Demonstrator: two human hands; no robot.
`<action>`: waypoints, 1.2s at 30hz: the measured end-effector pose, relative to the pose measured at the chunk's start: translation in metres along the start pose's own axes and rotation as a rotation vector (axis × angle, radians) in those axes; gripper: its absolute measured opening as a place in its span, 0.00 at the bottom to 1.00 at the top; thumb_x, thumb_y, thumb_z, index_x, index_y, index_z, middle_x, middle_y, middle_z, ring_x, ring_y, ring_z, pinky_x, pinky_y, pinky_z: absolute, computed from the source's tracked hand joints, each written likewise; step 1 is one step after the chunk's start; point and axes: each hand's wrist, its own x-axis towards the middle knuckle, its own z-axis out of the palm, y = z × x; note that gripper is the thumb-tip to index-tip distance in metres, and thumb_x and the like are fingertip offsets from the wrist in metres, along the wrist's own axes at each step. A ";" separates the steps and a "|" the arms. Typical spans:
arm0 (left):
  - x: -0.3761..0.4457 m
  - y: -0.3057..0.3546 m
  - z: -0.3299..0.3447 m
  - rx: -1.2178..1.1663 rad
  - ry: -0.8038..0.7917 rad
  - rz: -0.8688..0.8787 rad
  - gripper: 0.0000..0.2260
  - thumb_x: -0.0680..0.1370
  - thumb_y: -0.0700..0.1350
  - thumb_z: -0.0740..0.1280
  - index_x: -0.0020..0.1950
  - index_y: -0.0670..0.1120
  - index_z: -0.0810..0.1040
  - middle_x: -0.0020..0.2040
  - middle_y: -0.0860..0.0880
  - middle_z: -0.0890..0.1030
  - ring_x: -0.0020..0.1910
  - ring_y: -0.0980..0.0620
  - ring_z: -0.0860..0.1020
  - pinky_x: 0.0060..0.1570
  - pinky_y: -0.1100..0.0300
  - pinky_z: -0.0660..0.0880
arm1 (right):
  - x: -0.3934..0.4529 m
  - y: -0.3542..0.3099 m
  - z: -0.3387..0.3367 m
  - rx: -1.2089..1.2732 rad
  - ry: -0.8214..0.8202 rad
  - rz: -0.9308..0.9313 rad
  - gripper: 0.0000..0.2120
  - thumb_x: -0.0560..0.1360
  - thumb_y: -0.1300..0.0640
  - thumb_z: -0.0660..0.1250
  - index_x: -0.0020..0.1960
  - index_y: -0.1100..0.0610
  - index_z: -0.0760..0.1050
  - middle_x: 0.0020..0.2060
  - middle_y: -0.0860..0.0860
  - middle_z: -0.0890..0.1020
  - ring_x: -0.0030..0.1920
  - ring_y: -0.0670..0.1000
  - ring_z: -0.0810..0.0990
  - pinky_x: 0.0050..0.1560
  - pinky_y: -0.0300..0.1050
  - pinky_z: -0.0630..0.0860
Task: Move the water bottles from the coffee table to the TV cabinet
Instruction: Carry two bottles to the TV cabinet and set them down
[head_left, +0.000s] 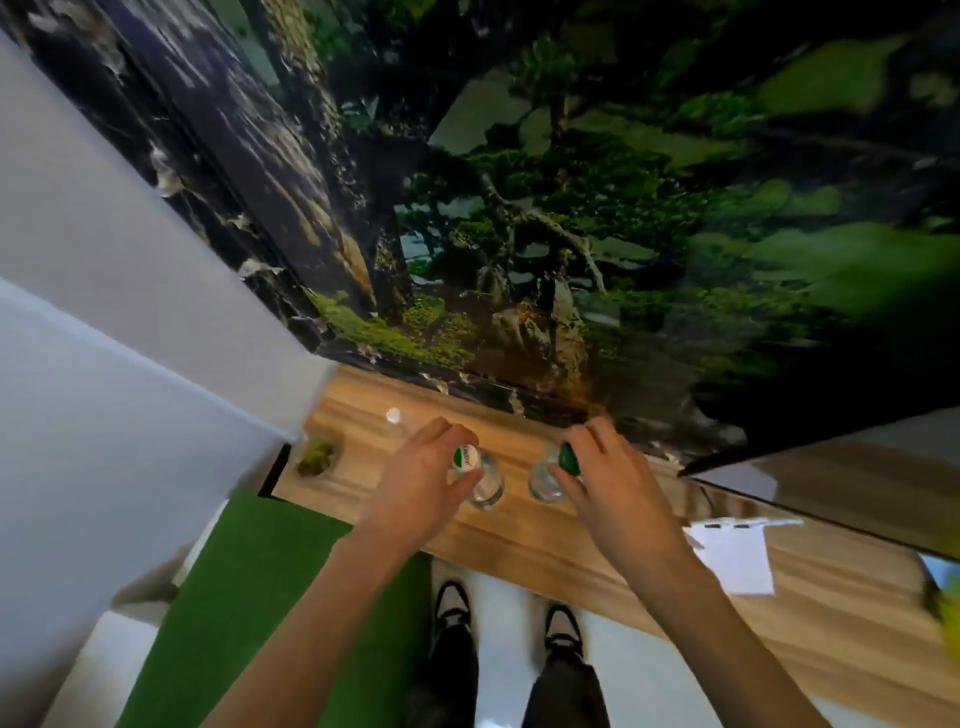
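Left hand (415, 473) and right hand (608, 473) fingers clamped on bottle (480, 480) caps (steadying both upright) above the TV cabinet (545, 535).

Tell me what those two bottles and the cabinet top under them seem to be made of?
Left bottle and right bottle: clear, glossy, probably thin plastic, since the surface shows through them. Their caps look like smooth opaque plastic. TV cabinet top: pale wood grain with a matte-satin finish, whether solid wood or laminate is unclear.
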 end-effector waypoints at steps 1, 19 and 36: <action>0.007 -0.009 0.004 -0.006 -0.014 0.014 0.14 0.78 0.48 0.74 0.62 0.49 0.79 0.58 0.51 0.79 0.53 0.49 0.80 0.45 0.63 0.67 | 0.005 -0.002 0.010 0.008 0.004 0.039 0.12 0.82 0.50 0.65 0.63 0.53 0.72 0.58 0.52 0.72 0.56 0.55 0.77 0.54 0.50 0.74; 0.097 -0.153 0.192 -0.138 0.065 0.099 0.15 0.76 0.40 0.76 0.63 0.44 0.81 0.62 0.48 0.81 0.62 0.48 0.80 0.61 0.52 0.80 | 0.090 0.079 0.246 0.245 0.136 0.208 0.10 0.77 0.56 0.72 0.56 0.56 0.76 0.53 0.52 0.75 0.47 0.55 0.79 0.46 0.50 0.79; 0.146 -0.229 0.296 -0.167 0.118 0.191 0.14 0.78 0.42 0.74 0.63 0.44 0.80 0.57 0.49 0.80 0.53 0.50 0.80 0.52 0.53 0.80 | 0.144 0.115 0.354 0.203 0.133 0.119 0.11 0.76 0.57 0.73 0.56 0.56 0.76 0.54 0.52 0.76 0.48 0.55 0.80 0.47 0.48 0.78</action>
